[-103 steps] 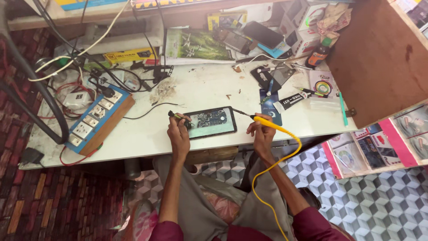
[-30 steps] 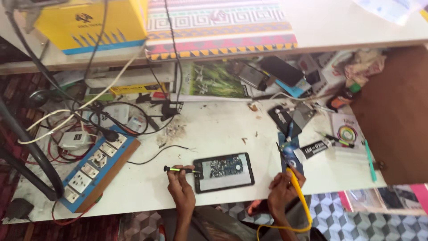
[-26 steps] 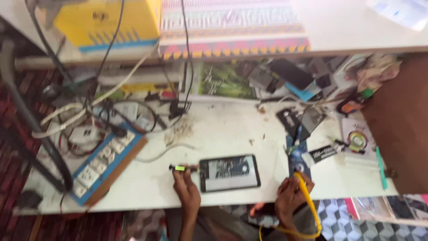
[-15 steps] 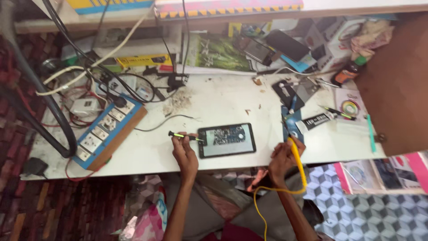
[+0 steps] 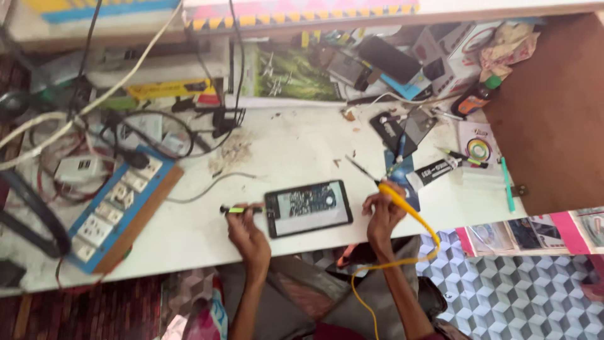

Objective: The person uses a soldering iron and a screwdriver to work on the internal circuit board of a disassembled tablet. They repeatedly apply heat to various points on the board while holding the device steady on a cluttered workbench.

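I count two hands at the desk (image 5: pixel 302 145) and one opened phone (image 5: pixel 308 207) between them, lying flat near the front edge with its circuit side up. My left hand (image 5: pixel 246 228) has its grip closed on one small green-handled tool (image 5: pixel 242 209), which lies level and just touches the phone's left end. My right hand (image 5: pixel 384 213) has its grip closed around one yellow-corded soldering iron (image 5: pixel 377 182), tip angled up and away from the phone; the yellow cord (image 5: pixel 402 258) loops down off the desk over my lap.

On the left sits one blue power strip (image 5: pixel 116 208) on a wooden board, with several white sockets; I cannot count them surely. Black and white cables (image 5: pixel 157 126) tangle behind it.

At the back, one green printed sheet (image 5: pixel 289 72) leans on the wall, with one long yellow box (image 5: pixel 167 89) to its left. To the right lie one dark phone (image 5: pixel 391 60), one white carton (image 5: pixel 443 53) and one dark bottle with a green cap (image 5: pixel 477 96). One black tube with a white label (image 5: pixel 434 171) lies just right of the iron, and one green pen (image 5: pixel 506 184) near the desk's right edge.
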Motion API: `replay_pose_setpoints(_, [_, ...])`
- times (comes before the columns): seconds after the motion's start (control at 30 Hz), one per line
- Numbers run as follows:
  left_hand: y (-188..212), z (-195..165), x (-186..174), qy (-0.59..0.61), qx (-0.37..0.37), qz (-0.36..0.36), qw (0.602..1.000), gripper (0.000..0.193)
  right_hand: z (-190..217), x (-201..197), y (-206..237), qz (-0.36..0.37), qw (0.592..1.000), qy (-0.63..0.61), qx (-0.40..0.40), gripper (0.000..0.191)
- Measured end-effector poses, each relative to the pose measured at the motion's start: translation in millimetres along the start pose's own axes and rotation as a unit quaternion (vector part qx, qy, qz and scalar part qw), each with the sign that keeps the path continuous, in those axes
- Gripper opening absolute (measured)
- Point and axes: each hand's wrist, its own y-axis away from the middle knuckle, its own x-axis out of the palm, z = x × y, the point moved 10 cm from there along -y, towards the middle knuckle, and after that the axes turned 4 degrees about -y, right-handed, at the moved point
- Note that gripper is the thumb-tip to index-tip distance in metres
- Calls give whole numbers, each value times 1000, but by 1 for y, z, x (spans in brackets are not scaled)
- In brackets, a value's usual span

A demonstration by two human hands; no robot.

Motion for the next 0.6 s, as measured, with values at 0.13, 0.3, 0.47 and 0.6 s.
replay_pose_setpoints(0.13, [-4, 24, 2, 99, -76, -26, 992, 25, -5, -18, -8, -56, 998, -16, 35, 39])
replay_pose_setpoints(0.3, [9, 48, 4, 114, -192, 17, 974, 29, -4, -22, 5, -94, 994, 59, 6, 34])
replay_pose_setpoints(0.47, [-8, 11, 8, 184, -62, 94, 977, 22, 31, -11, 12, -72, 996, 10, -60, 37])
replay_pose_setpoints(0.6, [-20, -8, 23, 132, -45, 161, 977, 18, 35, -9, 6, -108, 994, -19, -3, 41])
